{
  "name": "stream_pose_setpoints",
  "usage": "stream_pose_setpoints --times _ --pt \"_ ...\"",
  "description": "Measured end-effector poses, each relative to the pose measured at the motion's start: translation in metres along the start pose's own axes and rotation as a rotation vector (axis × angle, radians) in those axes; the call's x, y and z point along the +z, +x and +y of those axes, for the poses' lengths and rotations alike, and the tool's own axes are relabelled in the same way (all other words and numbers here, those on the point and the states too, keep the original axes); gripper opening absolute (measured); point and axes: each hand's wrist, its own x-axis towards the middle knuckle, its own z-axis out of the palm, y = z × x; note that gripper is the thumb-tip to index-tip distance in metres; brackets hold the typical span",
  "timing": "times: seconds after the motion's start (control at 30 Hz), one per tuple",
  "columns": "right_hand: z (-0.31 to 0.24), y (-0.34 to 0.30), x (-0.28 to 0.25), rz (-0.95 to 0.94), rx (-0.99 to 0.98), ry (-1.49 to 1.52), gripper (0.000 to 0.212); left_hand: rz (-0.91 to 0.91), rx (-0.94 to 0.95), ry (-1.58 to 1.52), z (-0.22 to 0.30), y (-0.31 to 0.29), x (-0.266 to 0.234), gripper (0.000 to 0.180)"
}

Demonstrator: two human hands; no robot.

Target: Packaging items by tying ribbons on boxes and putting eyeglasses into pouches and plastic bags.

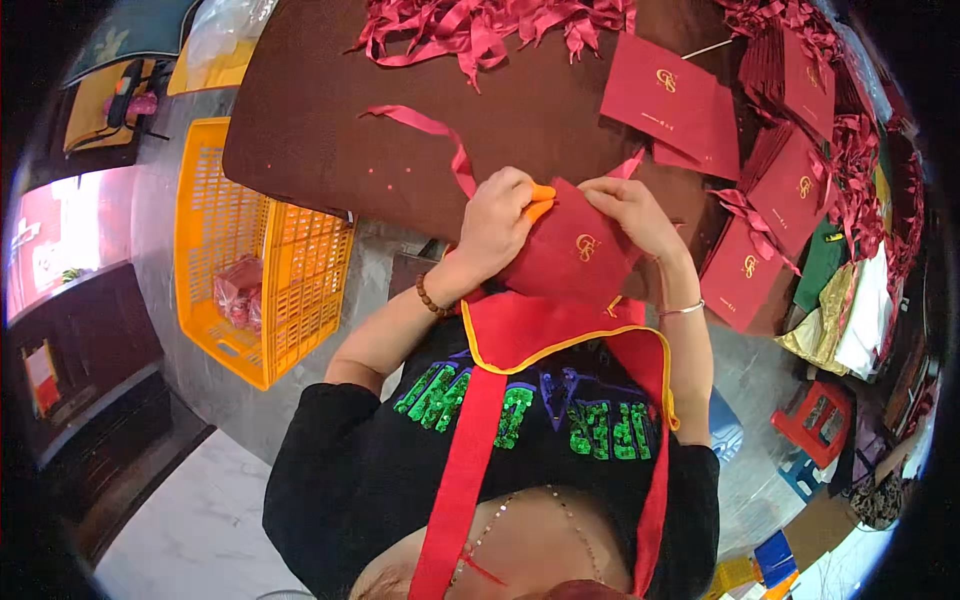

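Note:
A flat dark red paper bag (565, 262) with a gold emblem is held upright before my chest, above the table's near edge. My left hand (498, 222) pinches its upper left edge, with orange covers on the fingertips. At the upper right edge, my right hand (636, 217) grips the bag between thumb and fingers. A dark pink ribbon (440, 130) trails from behind my left hand across the table. A short ribbon piece (628, 165) sticks up beside my right fingers. How the ribbon joins the bag is hidden by my hands.
Loose ribbons (480, 35) lie heaped at the brown table's (320, 90) far side. Flat bags (660, 90) and stacked bags with ribbons (790, 190) cover its right side. A yellow plastic crate (265, 250) stands at left, a red stool (815, 420) at right.

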Motion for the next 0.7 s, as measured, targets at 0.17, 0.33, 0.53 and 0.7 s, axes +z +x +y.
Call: stream_pose_setpoints --times 0.17,0.33,0.53,0.7 --pt "0.013 0.005 -0.003 0.007 -0.015 0.003 0.025 -0.023 0.041 0.034 0.004 0.007 0.007 0.012" --pt "0.010 0.003 -0.001 0.017 -0.046 -0.014 0.025 -0.018 0.075 0.144 0.004 0.009 0.011 0.012" --pt "0.005 0.000 0.004 0.027 -0.037 -0.052 0.026 -0.012 0.106 0.210 0.008 0.010 0.009 0.013" --pt "-0.001 -0.005 0.010 0.047 -0.048 -0.129 0.026 -0.007 0.170 0.271 0.008 0.010 0.008 0.011"
